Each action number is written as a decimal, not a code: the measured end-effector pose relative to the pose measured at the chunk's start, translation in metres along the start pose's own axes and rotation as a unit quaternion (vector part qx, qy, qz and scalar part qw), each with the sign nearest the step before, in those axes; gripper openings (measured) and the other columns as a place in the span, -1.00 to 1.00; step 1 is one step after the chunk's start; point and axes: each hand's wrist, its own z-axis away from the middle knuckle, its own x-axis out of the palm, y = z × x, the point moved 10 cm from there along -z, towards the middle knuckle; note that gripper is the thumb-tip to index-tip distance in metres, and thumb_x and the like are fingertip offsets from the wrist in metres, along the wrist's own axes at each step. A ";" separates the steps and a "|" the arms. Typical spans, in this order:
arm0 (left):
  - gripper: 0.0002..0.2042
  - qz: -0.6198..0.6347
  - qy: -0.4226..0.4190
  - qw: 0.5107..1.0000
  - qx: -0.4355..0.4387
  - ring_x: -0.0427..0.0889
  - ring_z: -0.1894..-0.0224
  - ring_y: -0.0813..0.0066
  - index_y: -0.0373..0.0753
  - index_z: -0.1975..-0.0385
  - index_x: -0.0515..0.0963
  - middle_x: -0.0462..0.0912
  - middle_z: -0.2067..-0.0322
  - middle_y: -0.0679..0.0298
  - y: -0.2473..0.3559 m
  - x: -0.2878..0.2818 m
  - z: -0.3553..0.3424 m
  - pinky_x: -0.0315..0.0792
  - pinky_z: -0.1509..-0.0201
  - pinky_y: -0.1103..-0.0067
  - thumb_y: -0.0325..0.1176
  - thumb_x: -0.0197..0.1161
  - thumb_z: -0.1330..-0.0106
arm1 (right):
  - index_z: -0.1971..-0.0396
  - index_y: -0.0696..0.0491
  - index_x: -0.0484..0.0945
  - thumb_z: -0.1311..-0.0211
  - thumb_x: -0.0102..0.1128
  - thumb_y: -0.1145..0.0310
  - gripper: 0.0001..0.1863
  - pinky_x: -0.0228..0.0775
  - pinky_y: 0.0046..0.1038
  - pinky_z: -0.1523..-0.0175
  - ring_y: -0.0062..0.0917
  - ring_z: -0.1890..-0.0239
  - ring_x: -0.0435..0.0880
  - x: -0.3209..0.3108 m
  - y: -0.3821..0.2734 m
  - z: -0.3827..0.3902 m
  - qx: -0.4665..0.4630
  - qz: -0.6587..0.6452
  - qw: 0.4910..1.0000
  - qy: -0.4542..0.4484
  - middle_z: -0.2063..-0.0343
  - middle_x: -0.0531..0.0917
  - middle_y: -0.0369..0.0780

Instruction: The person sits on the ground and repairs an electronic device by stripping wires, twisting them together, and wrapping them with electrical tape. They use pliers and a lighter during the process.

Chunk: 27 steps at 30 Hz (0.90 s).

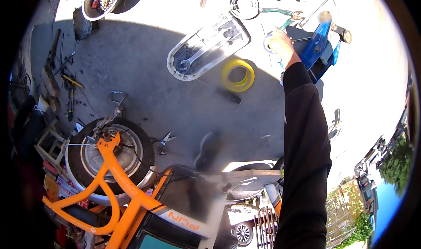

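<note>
While right hand (pixel 278 40) reaches to the concrete floor (pixel 144 64), its grip looks closed on a pale tape ring (pixel 268 45) beside the blue jack (pixel 316 45); left hand unseen. Risk: scattered pliers (pixel 285 16) snag the ring.

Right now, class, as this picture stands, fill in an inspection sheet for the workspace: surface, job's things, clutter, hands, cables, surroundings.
Surface: grey concrete floor, part shade, part sun.
Job's things: white ring at the right hand's fingers; blue jack beside it.
Clutter: yellow tape roll, white tray with wrenches, pliers, hand tools.
Hands: right hand reaching out, black sleeve; left hand not in view.
Cables: thin wires by the wheel.
Surroundings: orange scooter frame, parked vehicles, trees.
</note>
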 end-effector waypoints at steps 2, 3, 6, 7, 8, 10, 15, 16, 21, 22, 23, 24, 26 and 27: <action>-0.52 0.005 0.002 1.000 -0.003 0.58 -0.12 -0.21 -0.19 -0.32 0.47 0.51 -0.18 -0.08 -0.001 0.001 -0.003 0.54 -0.14 -0.06 -0.35 0.33 -0.41 | -0.39 -0.09 0.43 -0.35 0.12 0.24 -0.41 0.36 -0.20 -0.44 -0.07 -0.42 0.43 0.000 -0.005 -0.013 0.016 -0.073 0.997 -0.008 -0.39 0.41 0.10; -0.52 0.008 0.006 1.000 0.000 0.58 -0.12 -0.21 -0.19 -0.32 0.47 0.52 -0.17 -0.08 -0.003 0.001 -0.005 0.54 -0.14 -0.06 -0.35 0.33 -0.41 | -0.40 -0.09 0.42 -0.34 0.13 0.25 -0.40 0.36 -0.21 -0.43 -0.06 -0.41 0.44 0.007 0.009 -0.022 0.073 -0.194 0.978 0.012 -0.39 0.41 0.10; -0.53 0.028 0.018 0.999 0.007 0.59 -0.11 -0.21 -0.19 -0.31 0.48 0.53 -0.16 -0.07 -0.014 -0.001 -0.010 0.55 -0.12 -0.05 -0.34 0.33 -0.41 | -0.37 0.03 0.45 -0.29 0.12 0.35 -0.40 0.40 -0.33 -0.36 -0.18 -0.30 0.54 0.023 0.044 -0.030 0.065 -0.308 0.947 0.066 -0.29 0.50 0.05; -0.53 0.034 0.022 0.999 -0.009 0.59 -0.11 -0.21 -0.18 -0.31 0.48 0.54 -0.16 -0.07 -0.011 -0.003 -0.003 0.55 -0.12 -0.05 -0.33 0.32 -0.42 | -0.35 0.09 0.46 -0.27 0.11 0.40 -0.40 0.42 -0.38 -0.32 -0.24 -0.25 0.59 0.024 0.030 -0.022 0.022 -0.306 0.949 0.069 -0.25 0.55 0.03; -0.54 0.039 0.028 0.999 -0.022 0.59 -0.10 -0.20 -0.18 -0.31 0.48 0.54 -0.15 -0.07 -0.009 -0.007 0.002 0.55 -0.11 -0.05 -0.33 0.32 -0.42 | -0.34 0.16 0.47 -0.23 0.05 0.50 -0.40 0.45 -0.46 -0.26 -0.33 -0.17 0.63 0.024 0.028 -0.011 0.011 -0.350 0.933 0.080 -0.18 0.60 0.00; -0.54 0.055 0.040 0.997 -0.028 0.60 -0.10 -0.20 -0.18 -0.30 0.49 0.55 -0.14 -0.07 -0.014 -0.008 0.005 0.56 -0.11 -0.04 -0.33 0.32 -0.42 | -0.19 0.24 0.59 -0.21 -0.02 0.56 -0.48 0.52 -0.53 -0.12 -0.45 0.01 0.71 0.004 0.036 0.036 -0.007 -0.399 0.909 0.121 0.03 0.73 -0.06; -0.48 0.025 0.068 0.997 -0.018 0.64 -0.02 -0.13 -0.16 -0.32 0.48 0.63 -0.05 -0.05 -0.009 -0.001 0.004 0.54 -0.09 -0.03 -0.24 0.39 -0.38 | 0.13 0.17 0.74 -0.22 0.21 0.31 -0.68 0.58 -0.30 -0.12 -0.12 -0.01 0.76 -0.020 0.026 0.135 0.026 -0.132 0.989 0.057 0.14 0.78 0.04; -0.46 0.022 0.065 0.998 -0.002 0.64 -0.03 -0.13 -0.15 -0.32 0.48 0.61 -0.08 -0.07 -0.009 -0.002 0.006 0.55 -0.08 -0.02 -0.23 0.42 -0.36 | 0.17 0.17 0.75 -0.22 0.21 0.31 -0.70 0.59 -0.28 -0.11 -0.10 -0.01 0.76 -0.023 0.029 0.153 0.043 -0.057 0.996 0.060 0.17 0.78 0.05; -0.51 0.055 0.060 0.996 -0.037 0.64 0.07 -0.03 -0.22 -0.17 0.50 0.59 0.09 0.02 -0.001 -0.015 -0.010 0.33 -0.30 -0.14 -0.54 0.30 -0.17 | -0.07 0.15 0.57 -0.34 0.21 0.19 -0.58 0.62 -0.19 -0.14 -0.07 0.05 0.77 0.009 0.058 0.180 0.030 0.145 0.986 0.081 0.12 0.74 0.11; -0.48 0.059 0.060 0.996 -0.024 0.64 0.05 -0.02 -0.22 -0.16 0.51 0.60 0.08 0.03 0.002 -0.021 -0.016 0.35 -0.29 -0.13 -0.55 0.34 -0.11 | -0.07 0.21 0.49 -0.36 0.17 0.21 -0.57 0.63 -0.20 -0.12 -0.07 0.07 0.77 0.019 0.062 0.179 -0.005 0.165 0.983 0.084 0.14 0.74 0.09; -0.47 0.052 0.078 0.995 -0.018 0.65 0.06 0.00 -0.22 -0.15 0.53 0.60 0.08 0.05 0.004 -0.023 -0.016 0.39 -0.27 -0.08 -0.55 0.36 -0.08 | -0.03 0.23 0.49 -0.34 0.19 0.21 -0.57 0.63 -0.23 -0.09 -0.09 0.09 0.78 0.021 0.060 0.179 -0.014 0.149 0.985 0.087 0.16 0.75 0.09; -0.48 0.048 0.092 0.994 -0.019 0.66 0.07 0.02 -0.22 -0.12 0.56 0.62 0.09 0.06 0.006 -0.021 -0.014 0.43 -0.26 -0.04 -0.57 0.38 -0.06 | 0.01 0.25 0.49 -0.32 0.21 0.21 -0.57 0.63 -0.26 -0.06 -0.11 0.11 0.79 0.018 0.055 0.179 -0.027 0.137 0.985 0.097 0.18 0.76 0.09; -0.47 0.082 0.132 0.988 -0.001 0.66 0.08 0.04 -0.21 -0.08 0.60 0.64 0.13 0.09 0.000 -0.021 -0.015 0.50 -0.21 0.03 -0.57 0.45 0.00 | 0.13 0.20 0.58 -0.21 0.30 0.25 -0.65 0.62 -0.29 0.03 -0.15 0.16 0.79 0.029 0.052 0.182 -0.110 0.308 0.945 -0.005 0.26 0.77 0.01; -0.45 0.091 0.135 0.987 0.000 0.67 0.09 0.06 -0.20 -0.09 0.60 0.65 0.13 0.12 -0.001 -0.025 -0.020 0.53 -0.18 0.07 -0.55 0.47 0.02 | 0.21 0.12 0.67 -0.13 0.36 0.28 -0.72 0.61 -0.28 0.08 -0.18 0.19 0.78 0.051 0.052 0.194 -0.240 0.499 0.828 -0.092 0.31 0.77 -0.07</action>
